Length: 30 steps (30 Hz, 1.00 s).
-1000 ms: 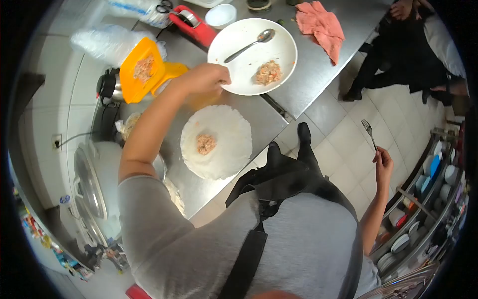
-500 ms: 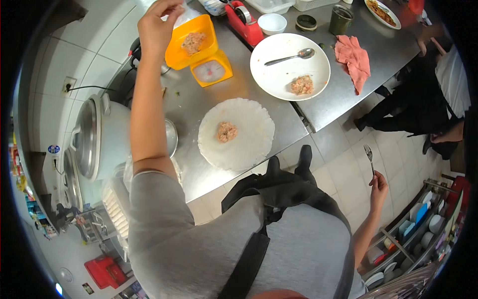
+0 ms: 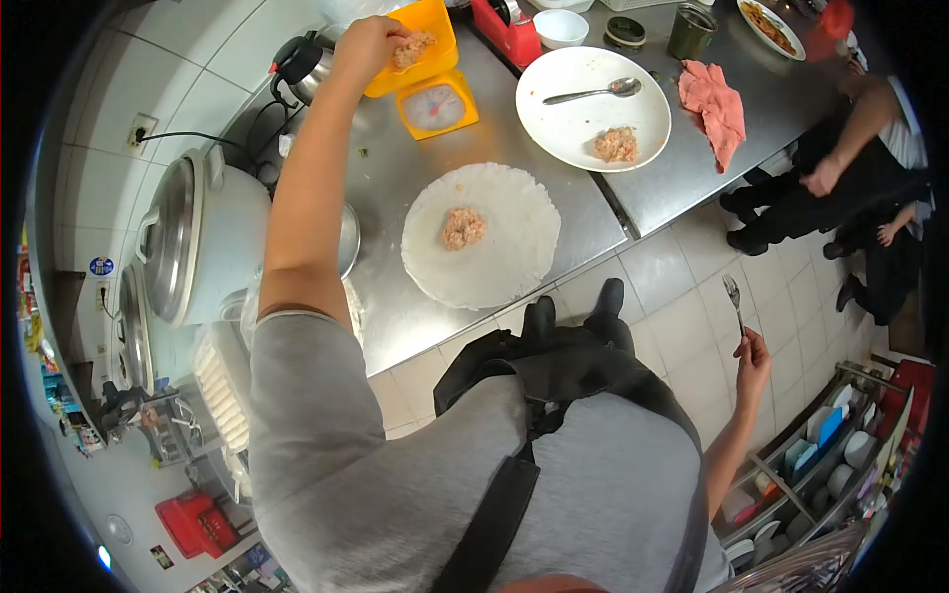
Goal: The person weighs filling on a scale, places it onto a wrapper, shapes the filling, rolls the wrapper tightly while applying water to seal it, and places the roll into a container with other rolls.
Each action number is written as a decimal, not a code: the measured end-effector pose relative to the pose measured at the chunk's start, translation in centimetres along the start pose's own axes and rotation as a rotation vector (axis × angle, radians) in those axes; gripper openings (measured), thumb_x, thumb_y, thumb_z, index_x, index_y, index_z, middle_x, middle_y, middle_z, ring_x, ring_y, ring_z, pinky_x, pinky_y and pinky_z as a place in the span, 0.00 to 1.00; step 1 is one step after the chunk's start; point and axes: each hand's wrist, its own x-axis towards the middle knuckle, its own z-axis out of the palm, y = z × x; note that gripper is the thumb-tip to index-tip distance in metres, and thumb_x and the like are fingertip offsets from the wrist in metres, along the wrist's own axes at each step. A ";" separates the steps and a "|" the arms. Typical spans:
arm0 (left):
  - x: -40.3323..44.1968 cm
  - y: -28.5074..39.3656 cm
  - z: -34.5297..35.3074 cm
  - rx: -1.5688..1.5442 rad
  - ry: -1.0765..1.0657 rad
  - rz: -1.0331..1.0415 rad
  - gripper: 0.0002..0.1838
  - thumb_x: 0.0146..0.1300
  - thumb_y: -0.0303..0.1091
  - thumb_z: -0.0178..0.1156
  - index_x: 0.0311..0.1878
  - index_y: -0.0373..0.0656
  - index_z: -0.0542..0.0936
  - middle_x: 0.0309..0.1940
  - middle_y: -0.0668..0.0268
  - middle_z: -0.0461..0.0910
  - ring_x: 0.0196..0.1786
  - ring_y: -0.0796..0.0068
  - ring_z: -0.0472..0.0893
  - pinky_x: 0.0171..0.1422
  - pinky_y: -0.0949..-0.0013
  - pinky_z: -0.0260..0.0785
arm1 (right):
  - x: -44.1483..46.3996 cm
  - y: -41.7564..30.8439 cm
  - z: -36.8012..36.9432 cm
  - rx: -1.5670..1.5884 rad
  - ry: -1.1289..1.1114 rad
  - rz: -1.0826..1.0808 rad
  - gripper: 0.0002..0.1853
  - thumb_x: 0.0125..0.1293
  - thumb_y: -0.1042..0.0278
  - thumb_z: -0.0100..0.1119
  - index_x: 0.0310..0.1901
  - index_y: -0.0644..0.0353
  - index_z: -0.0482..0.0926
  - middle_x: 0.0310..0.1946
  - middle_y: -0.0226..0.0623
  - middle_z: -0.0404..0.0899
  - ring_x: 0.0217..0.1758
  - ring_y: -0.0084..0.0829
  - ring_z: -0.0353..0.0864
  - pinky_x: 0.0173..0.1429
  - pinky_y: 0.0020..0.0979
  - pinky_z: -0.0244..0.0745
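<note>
left hand (image 3: 372,44) has shifted to the filling (image 3: 417,47) in the yellow tray (image 3: 441,20), putting it within touch (its grip cannot be told); right hand (image 3: 753,360), well apart, clasps a fork (image 3: 733,296); a pale round sheet (image 3: 514,242) lies on the counter (image 3: 384,331).

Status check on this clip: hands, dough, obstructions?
Left hand at yellow tray, grip unclear; right hand holding fork. Dough sheet flat on metal table, filling mound on it. White plate nearby, not overlapping dough.
</note>
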 end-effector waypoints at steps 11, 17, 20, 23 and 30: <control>-0.2 0.4 0.1 0.124 0.192 0.029 0.08 0.50 0.24 0.71 0.36 0.45 0.90 0.37 0.54 0.88 0.44 0.51 0.88 0.50 0.56 0.79 | -0.3 1.0 -1.1 0.004 -0.022 0.027 0.13 0.80 0.67 0.58 0.55 0.68 0.83 0.27 0.25 0.74 0.32 0.17 0.71 0.38 0.22 0.64; -0.8 2.7 -1.8 0.092 0.132 -0.109 0.11 0.49 0.20 0.70 0.38 0.42 0.90 0.43 0.54 0.88 0.49 0.50 0.86 0.55 0.54 0.78 | -0.1 1.3 -1.5 -0.005 -0.002 0.045 0.14 0.80 0.67 0.58 0.54 0.69 0.83 0.27 0.25 0.73 0.33 0.17 0.70 0.39 0.21 0.64; -0.1 1.5 -1.0 0.028 0.274 0.030 0.12 0.51 0.18 0.67 0.39 0.39 0.90 0.42 0.52 0.89 0.48 0.52 0.87 0.55 0.56 0.78 | -0.1 1.1 -1.5 -0.022 -0.005 0.003 0.14 0.80 0.66 0.58 0.54 0.70 0.83 0.27 0.24 0.73 0.33 0.17 0.70 0.40 0.21 0.64; -0.2 1.8 -1.9 -0.255 -0.072 -0.166 0.10 0.54 0.17 0.65 0.40 0.37 0.89 0.40 0.50 0.89 0.45 0.54 0.89 0.53 0.59 0.79 | -0.3 0.9 -1.5 -0.044 0.007 0.025 0.14 0.80 0.66 0.58 0.55 0.70 0.83 0.27 0.25 0.73 0.33 0.17 0.70 0.39 0.22 0.64; 0.9 -1.2 1.1 -0.035 0.122 -0.040 0.10 0.55 0.18 0.66 0.41 0.37 0.89 0.36 0.49 0.89 0.40 0.57 0.90 0.47 0.60 0.80 | -1.3 1.3 -1.9 -0.040 0.006 0.067 0.14 0.79 0.66 0.58 0.55 0.69 0.83 0.28 0.25 0.73 0.33 0.18 0.71 0.38 0.23 0.64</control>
